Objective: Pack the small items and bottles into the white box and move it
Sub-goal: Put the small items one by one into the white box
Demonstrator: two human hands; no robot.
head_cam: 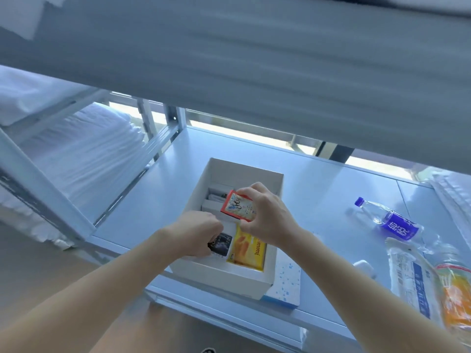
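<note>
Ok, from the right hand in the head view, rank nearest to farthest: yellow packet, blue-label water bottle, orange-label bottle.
From the right hand:
1. Yellow packet, in the white box, just below the hand.
2. Blue-label water bottle, lying on the shelf to the right.
3. Orange-label bottle, far right edge.

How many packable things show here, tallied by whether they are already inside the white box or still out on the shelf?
Inside the white cardboard box, clearly told apart: 3 (red-edged packet held by the right hand, yellow packet, dark packet under the left hand); small white items behind are unclear.
On the shelf: 1 clear water bottle with blue label, 1 orange-labelled bottle.
Total: 5
</note>
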